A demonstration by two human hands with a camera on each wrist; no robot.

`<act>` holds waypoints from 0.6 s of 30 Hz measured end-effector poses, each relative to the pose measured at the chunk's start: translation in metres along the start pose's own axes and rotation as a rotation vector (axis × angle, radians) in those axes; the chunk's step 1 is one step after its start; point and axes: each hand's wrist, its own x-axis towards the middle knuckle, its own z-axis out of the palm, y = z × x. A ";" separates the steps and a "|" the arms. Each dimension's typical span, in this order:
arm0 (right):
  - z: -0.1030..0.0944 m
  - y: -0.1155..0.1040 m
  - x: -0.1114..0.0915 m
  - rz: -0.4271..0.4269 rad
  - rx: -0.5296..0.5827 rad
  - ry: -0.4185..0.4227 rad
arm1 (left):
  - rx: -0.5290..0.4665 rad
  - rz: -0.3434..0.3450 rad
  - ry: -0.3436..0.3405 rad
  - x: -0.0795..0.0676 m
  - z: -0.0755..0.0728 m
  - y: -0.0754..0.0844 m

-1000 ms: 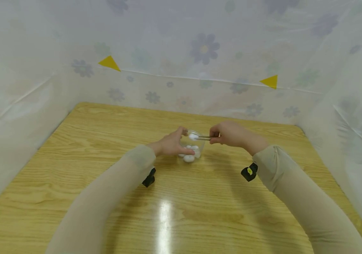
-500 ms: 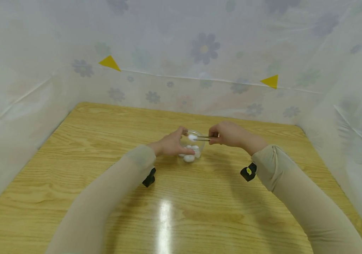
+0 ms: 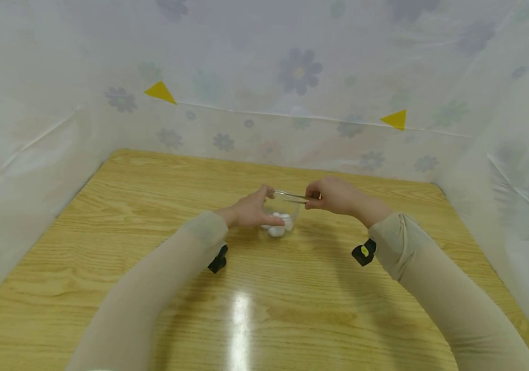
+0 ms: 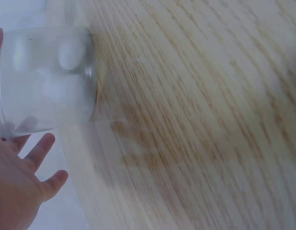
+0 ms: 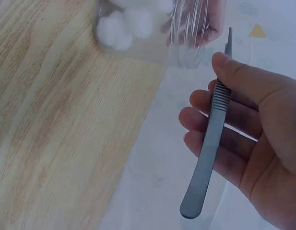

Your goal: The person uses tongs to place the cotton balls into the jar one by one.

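A clear jar (image 3: 288, 207) stands on the table, its mouth facing up. Several white cotton balls (image 3: 276, 232) lie in its lower part; the right wrist view also shows them as a fluffy clump (image 5: 126, 26). My left hand (image 3: 247, 210) holds the jar from the left, thumb across the near side and fingers around the far rim. In the right hand (image 3: 339, 196) a pair of metal tweezers (image 5: 207, 148) is pinched between thumb and fingers. The tweezers' tips reach over the jar's mouth, spread apart, with no cotton ball between them.
The wood-grain table (image 3: 292, 299) runs beneath both arms. Behind it hangs a pale flowered sheet (image 3: 246, 62) carrying two yellow triangles (image 3: 160, 93). Black wrist cameras (image 3: 364, 252) sit under the sleeves.
The tweezers held a cotton ball at the jar's mouth in both earlier frames. Now their tips have spread and that ball is gone from them. The left hand and jar stay in place.
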 end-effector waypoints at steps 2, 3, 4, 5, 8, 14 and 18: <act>0.001 0.000 -0.002 0.022 0.011 0.026 | 0.000 0.003 0.000 0.001 0.001 0.000; 0.002 0.001 -0.002 0.035 0.022 0.040 | 0.002 0.004 0.001 0.001 0.001 -0.001; 0.003 0.001 -0.003 0.047 0.034 0.052 | 0.003 0.006 0.001 0.001 0.001 -0.001; 0.003 0.002 -0.004 0.066 0.047 0.061 | 0.003 0.008 0.000 0.002 0.001 -0.001; 0.005 0.003 -0.008 0.123 0.089 0.080 | 0.002 0.013 0.001 0.002 0.002 -0.002; 0.012 0.009 -0.013 0.226 0.143 0.091 | 0.015 0.026 -0.002 0.003 0.001 -0.003; 0.016 0.014 -0.015 0.282 0.171 0.092 | 0.019 0.029 -0.003 0.002 0.001 -0.003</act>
